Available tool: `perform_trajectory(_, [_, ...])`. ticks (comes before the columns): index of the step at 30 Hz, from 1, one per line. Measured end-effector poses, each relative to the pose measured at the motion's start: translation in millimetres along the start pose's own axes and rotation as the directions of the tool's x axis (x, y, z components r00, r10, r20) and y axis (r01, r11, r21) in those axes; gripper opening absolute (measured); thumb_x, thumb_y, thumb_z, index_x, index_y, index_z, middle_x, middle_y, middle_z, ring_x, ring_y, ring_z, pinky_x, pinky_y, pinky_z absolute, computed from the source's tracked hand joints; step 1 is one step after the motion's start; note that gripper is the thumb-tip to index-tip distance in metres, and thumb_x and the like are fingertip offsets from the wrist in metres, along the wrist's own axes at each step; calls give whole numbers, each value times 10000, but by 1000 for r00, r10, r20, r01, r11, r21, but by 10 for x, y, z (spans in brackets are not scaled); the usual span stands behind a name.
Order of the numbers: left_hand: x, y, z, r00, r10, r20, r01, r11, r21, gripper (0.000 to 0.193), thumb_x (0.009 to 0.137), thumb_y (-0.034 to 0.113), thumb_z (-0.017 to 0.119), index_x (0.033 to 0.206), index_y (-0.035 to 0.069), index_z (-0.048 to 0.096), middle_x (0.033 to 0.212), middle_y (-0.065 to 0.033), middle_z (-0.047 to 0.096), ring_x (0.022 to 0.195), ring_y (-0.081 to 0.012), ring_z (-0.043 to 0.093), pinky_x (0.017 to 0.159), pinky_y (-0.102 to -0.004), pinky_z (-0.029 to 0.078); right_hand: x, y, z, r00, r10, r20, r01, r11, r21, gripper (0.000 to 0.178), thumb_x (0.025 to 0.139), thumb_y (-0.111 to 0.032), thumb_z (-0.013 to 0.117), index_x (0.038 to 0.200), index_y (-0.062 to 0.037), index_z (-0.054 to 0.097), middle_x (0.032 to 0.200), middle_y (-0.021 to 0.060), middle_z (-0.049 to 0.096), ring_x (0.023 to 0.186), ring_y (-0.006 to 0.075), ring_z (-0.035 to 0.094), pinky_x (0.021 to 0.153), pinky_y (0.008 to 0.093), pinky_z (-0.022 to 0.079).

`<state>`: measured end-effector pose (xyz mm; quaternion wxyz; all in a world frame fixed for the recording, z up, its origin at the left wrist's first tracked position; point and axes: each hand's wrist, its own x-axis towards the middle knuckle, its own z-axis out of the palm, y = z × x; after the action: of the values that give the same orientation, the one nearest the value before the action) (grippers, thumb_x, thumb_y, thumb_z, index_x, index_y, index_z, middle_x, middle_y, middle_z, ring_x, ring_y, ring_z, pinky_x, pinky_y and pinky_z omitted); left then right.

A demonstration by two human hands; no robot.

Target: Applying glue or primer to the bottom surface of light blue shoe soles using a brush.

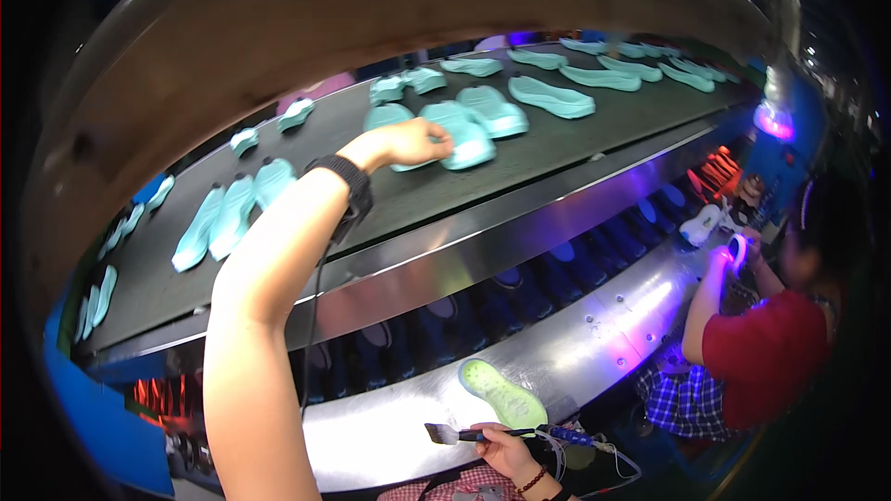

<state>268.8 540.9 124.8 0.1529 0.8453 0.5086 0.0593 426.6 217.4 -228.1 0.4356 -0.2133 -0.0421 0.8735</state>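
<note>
My left hand point(408, 142), a black strap and cord at its wrist, reaches over the conveyor belt point(380, 213). Its curled fingers close at the left edge of a teal shoe sole point(461, 136); how the fingertips meet it is partly hidden. Beside that one lie another teal sole point(497, 111) on the right and one partly behind my hand. Low in the view, my right hand point(504, 453) grips the dark handle of a flat brush point(445, 433), bristles pointing left. Just beyond the brush, a yellow-green shoe sole point(501, 392) rests on the metal ledge point(390, 417).
Several more teal soles point(599, 78) sit along the belt. A brown curved hood point(371, 9) hangs over it. Dark shoe-shaped pieces point(445, 325) line a lower level. At right, a co-worker in a red shirt point(770, 357) holds a piece under purple light.
</note>
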Motion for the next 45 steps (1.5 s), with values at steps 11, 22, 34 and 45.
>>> perform_trajectory(11, [-2297, -942, -996, 775, -602, -193, 628, 769, 123, 636, 800, 448, 536, 1252, 15, 422, 1289, -179, 414, 1205, -288, 378, 991, -354, 299, 63, 185, -100, 1000, 17, 13, -16, 998, -66, 227, 830, -83, 483, 995, 52, 563, 867, 138, 598, 678, 172, 539, 643, 267, 433])
perform_trajectory(22, [-2587, -1164, -334, 759, -623, -190, 639, 768, 35, 724, 770, 462, 556, 1346, 113, 290, 1310, -224, 366, 1233, -331, 339, 1010, -361, 266, 82, 388, -69, 997, 67, -33, -69, 993, -97, 222, 837, -83, 490, 1001, 52, 555, 896, 138, 588, 686, 160, 523, 635, 269, 423])
perform_trajectory(34, [-1799, -743, -221, 930, -369, 0, 369, 929, -17, 590, 810, 447, 538, 1253, 83, 405, 1225, -177, 464, 1128, -267, 444, 920, -330, 341, 28, 324, 12, 1000, 26, -7, -26, 995, -98, 250, 842, -93, 517, 1044, 52, 545, 925, 93, 588, 686, 120, 510, 642, 223, 430])
perform_trajectory(45, [-2658, -1498, -652, 799, -535, -275, 575, 814, 87, 734, 785, 392, 571, 1302, -47, 291, 1275, -244, 400, 1202, -310, 384, 990, -335, 299, 14, -131, -267, 958, -231, -170, 199, 963, -184, 192, 824, -49, 491, 973, 33, 580, 908, 122, 596, 658, 144, 518, 605, 266, 426])
